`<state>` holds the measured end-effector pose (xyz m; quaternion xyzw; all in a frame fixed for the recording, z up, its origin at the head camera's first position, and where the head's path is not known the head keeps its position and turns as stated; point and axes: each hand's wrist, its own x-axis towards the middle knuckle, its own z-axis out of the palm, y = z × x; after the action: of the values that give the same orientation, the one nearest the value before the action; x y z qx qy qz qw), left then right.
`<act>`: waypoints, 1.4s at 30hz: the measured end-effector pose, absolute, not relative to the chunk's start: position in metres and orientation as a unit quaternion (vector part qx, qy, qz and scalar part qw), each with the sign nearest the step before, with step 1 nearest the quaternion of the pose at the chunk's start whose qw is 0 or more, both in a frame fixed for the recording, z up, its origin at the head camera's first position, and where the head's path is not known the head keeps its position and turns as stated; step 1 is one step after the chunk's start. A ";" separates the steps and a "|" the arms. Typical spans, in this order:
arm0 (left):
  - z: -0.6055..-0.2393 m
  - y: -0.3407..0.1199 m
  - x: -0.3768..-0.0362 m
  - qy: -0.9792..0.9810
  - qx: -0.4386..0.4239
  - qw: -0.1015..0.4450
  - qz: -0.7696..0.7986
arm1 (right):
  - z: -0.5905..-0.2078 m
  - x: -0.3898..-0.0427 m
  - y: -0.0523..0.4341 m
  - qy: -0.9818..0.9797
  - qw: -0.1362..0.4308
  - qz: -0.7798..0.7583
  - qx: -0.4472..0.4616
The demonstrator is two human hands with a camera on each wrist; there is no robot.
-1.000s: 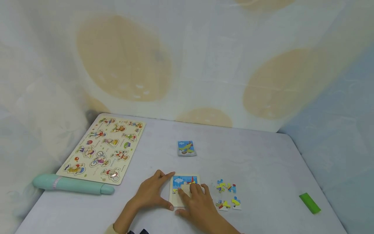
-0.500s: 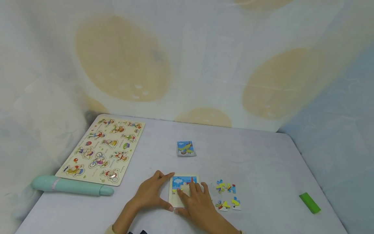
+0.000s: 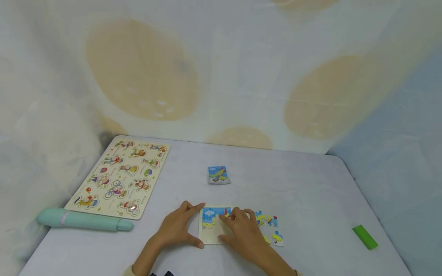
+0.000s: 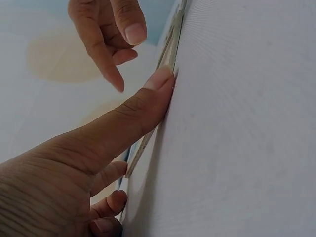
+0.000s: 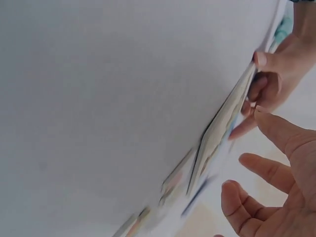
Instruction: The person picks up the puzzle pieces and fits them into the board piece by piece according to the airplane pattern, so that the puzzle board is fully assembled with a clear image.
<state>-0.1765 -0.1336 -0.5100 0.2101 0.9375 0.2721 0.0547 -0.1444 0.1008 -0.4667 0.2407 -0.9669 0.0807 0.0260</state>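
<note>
My left hand [image 3: 177, 227] holds a small wooden jigsaw tray [image 3: 211, 238] at its left side, index fingertip at the far corner and thumb at the near one. In the left wrist view the thumb [image 4: 143, 101] lies along the tray's edge. Joined jigsaw pieces [image 3: 211, 213] with blue sky and a cloud fill the far part of the tray; bare wood shows nearer me. Over the tray's right side hovers my right hand [image 3: 246, 235], fingers loosely bent and holding nothing in the right wrist view. It partly hides the tray and the loose pieces [image 3: 277, 238] to its right.
A picture card [image 3: 218, 174] with a yellow plane lies beyond the tray. At the left are a large peg puzzle board [image 3: 122, 176] and a mint-green wand-shaped object [image 3: 86, 220]. A green strip [image 3: 365, 237] lies far right. Patterned cloth hangs behind the table.
My right hand has lifted its fingertips off the pieces and shifted right, now covering some loose pieces. The left hand stays at the tray.
</note>
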 end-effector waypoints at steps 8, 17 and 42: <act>-0.510 -0.134 -0.176 0.936 0.208 0.058 0.278 | -0.467 -0.151 0.143 -0.967 0.082 0.128 0.206; -0.509 -0.134 -0.177 0.936 0.207 0.064 0.279 | -0.472 -0.155 0.179 -0.970 0.084 0.170 0.154; -0.509 -0.134 -0.176 0.936 0.205 0.066 0.278 | -0.483 -0.174 0.208 -0.970 0.039 0.177 0.163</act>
<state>-0.1762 -0.1335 -0.5087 0.2045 0.9362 0.2782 0.0660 -0.1739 0.2076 -0.4828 0.1627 -0.9700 0.1766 0.0387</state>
